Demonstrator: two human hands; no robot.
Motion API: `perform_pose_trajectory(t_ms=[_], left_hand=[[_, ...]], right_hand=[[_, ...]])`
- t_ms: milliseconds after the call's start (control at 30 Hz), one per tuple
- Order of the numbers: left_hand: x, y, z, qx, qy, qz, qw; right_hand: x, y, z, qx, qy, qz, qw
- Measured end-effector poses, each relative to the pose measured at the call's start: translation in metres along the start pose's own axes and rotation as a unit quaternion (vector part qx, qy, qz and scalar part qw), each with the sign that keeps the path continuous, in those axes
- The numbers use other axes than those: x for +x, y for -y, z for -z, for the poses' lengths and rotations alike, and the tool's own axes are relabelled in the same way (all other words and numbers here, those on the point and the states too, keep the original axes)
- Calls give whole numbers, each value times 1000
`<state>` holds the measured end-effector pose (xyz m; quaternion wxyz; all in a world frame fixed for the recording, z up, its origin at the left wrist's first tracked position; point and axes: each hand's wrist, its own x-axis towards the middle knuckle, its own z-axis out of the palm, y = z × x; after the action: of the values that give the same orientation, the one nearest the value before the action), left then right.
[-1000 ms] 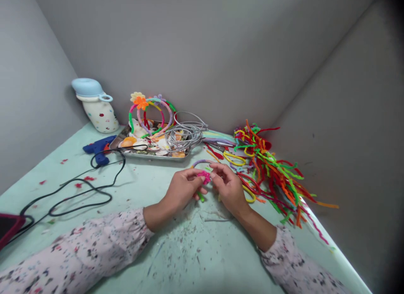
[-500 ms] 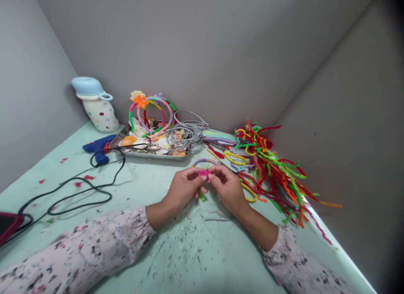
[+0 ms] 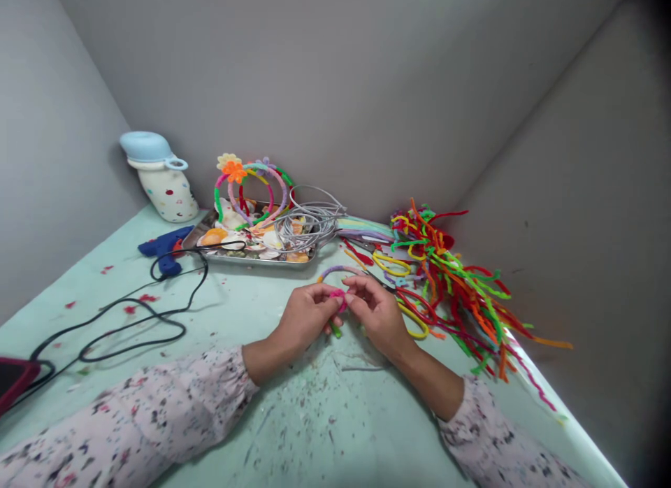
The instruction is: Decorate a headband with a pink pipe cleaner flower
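Note:
Between my two hands is a small pink fuzzy pipe-cleaner piece (image 3: 340, 299), bunched up and partly covered by fingertips. My left hand (image 3: 307, 313) pinches it from the left with thumb and forefinger. From the right, the thumb and forefinger of my right hand (image 3: 378, 312) close on its other side. Just behind the hands lies a wrapped hoop (image 3: 340, 268) in purple, pink and orange, its near part hidden. A green end (image 3: 336, 328) shows below the left fingers.
Scissors with yellow handles (image 3: 392, 264) and loose pipe cleaners (image 3: 461, 292) lie to the right. A metal tray (image 3: 251, 261) holds finished hoops (image 3: 284, 187) and wire coils (image 3: 309, 226). At left are a blue glue gun (image 3: 166, 250), a black cord (image 3: 181, 327) and a bottle (image 3: 166, 191).
My fingers have shifted slightly around the pink piece, which looks narrower and more turned now. The other things on the table stay where they were.

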<state>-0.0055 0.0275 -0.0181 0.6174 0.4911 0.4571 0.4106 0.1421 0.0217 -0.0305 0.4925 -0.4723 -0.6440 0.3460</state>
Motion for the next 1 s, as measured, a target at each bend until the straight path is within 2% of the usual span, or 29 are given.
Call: perform_pose_trajectory(t_ms=[133, 233, 500, 633, 733, 900, 1000], left_hand=[[-1, -2, -1, 38, 21, 3, 999], [-2, -1, -1, 36, 28, 9, 999], [-2, 0, 2, -11, 27, 4, 1000], [0, -1, 3, -97, 36, 17, 995], [0, -5, 5, -169, 54, 29, 984], [-1, -11, 8, -255, 132, 38, 957], [0, -11, 8, -286, 131, 48, 948]], right_hand=[[1, 3, 0, -58, -2, 32, 998], [0, 4, 0, -69, 1, 27, 997], [-1, 5, -2, 0, 8, -25, 1000], [3, 5, 1, 130, -3, -105, 986], [4, 4, 2, 151, 1, -132, 980], [2, 4, 0, 112, 27, -95, 989], [0, 6, 1, 115, 39, -85, 989]])
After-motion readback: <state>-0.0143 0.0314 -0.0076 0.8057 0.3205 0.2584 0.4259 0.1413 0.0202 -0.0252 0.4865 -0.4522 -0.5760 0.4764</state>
